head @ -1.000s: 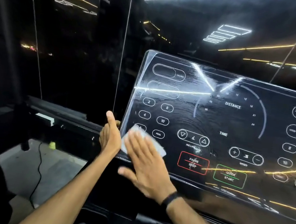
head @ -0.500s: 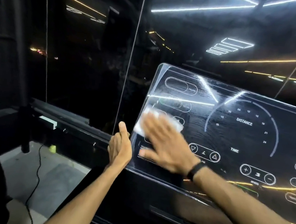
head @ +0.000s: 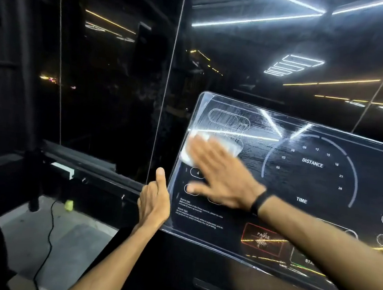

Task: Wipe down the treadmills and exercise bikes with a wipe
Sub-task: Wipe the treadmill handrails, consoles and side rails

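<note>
On the left part of the glossy black treadmill console (head: pixel 300 180), one white wipe (head: pixel 214 147) is lying flat against the glass, near the upper left corner. Two hands are showing, and one console panel. The right hand (head: pixel 224 181) is reaching across from the right side, its fingers straight and spread, and it is pressing the wipe onto the panel with the flat fingers; the thumb is pointing down and left, apart from the other fingers. A dark band (head: pixel 259 202) is sitting on the right wrist. The left hand (head: pixel 156 202) is standing at the left edge of the console, the thumb pointing up beside the edge; its fingers are going behind the panel, so I cannot tell how much they are curled, but it seems to be holding the edge. Streaks of wetness are shining on the glass above the wipe. One red PAUSE STOP button (head: pixel 263 239) is showing below the right forearm. One black cable (head: pixel 49 236) is running over the grey floor (head: pixel 33 246) at the lower left.
</note>
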